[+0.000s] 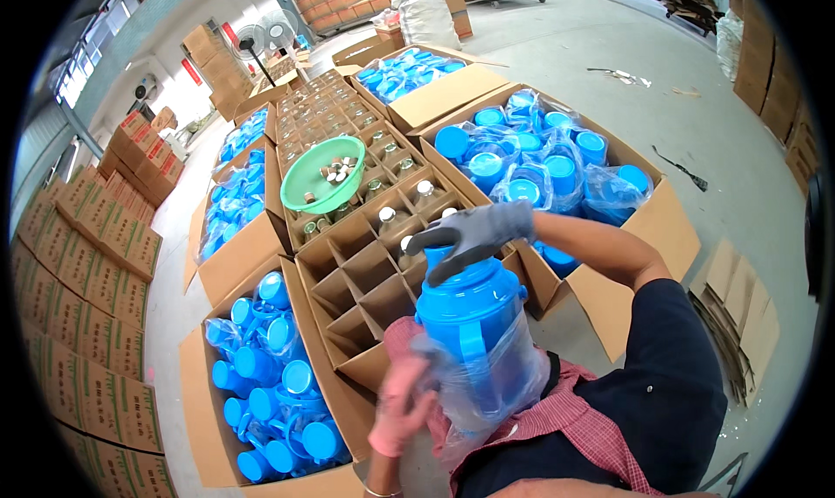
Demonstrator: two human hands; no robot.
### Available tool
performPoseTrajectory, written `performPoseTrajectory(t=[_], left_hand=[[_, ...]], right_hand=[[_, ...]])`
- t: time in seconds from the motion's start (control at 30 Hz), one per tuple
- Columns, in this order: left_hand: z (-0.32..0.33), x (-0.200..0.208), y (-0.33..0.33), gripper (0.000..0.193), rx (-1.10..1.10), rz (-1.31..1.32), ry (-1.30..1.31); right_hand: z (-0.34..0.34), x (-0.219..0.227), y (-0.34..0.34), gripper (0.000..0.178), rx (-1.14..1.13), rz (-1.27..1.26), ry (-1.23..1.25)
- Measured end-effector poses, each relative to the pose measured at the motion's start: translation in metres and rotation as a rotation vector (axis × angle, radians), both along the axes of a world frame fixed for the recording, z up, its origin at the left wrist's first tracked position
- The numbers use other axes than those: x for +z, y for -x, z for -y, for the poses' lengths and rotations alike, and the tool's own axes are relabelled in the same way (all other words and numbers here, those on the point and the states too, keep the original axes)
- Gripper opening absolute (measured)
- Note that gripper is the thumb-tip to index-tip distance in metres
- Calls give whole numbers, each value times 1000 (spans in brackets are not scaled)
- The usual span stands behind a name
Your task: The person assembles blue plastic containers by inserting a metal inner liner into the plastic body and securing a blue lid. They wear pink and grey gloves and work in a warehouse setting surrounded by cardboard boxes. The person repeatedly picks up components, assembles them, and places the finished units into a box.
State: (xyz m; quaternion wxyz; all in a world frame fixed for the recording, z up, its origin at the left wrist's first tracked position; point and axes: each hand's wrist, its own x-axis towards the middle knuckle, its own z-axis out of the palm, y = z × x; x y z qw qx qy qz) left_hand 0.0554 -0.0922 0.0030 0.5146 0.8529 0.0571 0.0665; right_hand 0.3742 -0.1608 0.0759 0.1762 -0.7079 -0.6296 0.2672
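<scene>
The right grip [478, 230], a hand in a grey glove with dark fingers, is closed from above around the narrow top of the blue jug [470, 311], while the left grip [402, 411], in a pink glove, is beside the clear bag [504, 389], and because of blur I cannot tell if it pinches the film. The jug stands nearly upright in front of the body, just outside the near right corner of the divided carton [352, 311], and the bag covers its lower part. In my judgement, the main danger is slipping: the plastic looks smooth, and if the top part is loose, the jug could drop, or knock against the cardboard edge. The thin film may also tear or catch on the jug's handle [474, 346] if it is pulled unevenly. Farther along the divided carton, near its left edge, a green bowl [298, 185] with small caps [339, 169] rests over the bottles, and a push could tip it, so that caps would fall into the cells. The right forearm [600, 247] passes over the near left edge of the right carton [652, 228] and could brush it. About writing: the stacked cartons [96, 307] at left carry green print, and the boxes [143, 154] behind have red patches; on the held jug I see no label.
</scene>
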Motion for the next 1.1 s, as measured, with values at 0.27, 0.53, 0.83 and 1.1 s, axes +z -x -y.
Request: performPoseTrajectory(t=[0.27,0.53,0.83,1.1], left_hand=[[12,62,-73,67,-179,426,-1163],[34,77,-111,40,-752,204,-988],[-88,43,-16,41,500,44,-351],[-104,-123,8,29,539,122,370]], right_hand=[[-12,-40,26,45,122,-262,-426],[-25,-21,58,41,254,-452,-481],[114,-78,-14,27,-344,-371,-787],[110,-78,3,27,349,210,-906]])
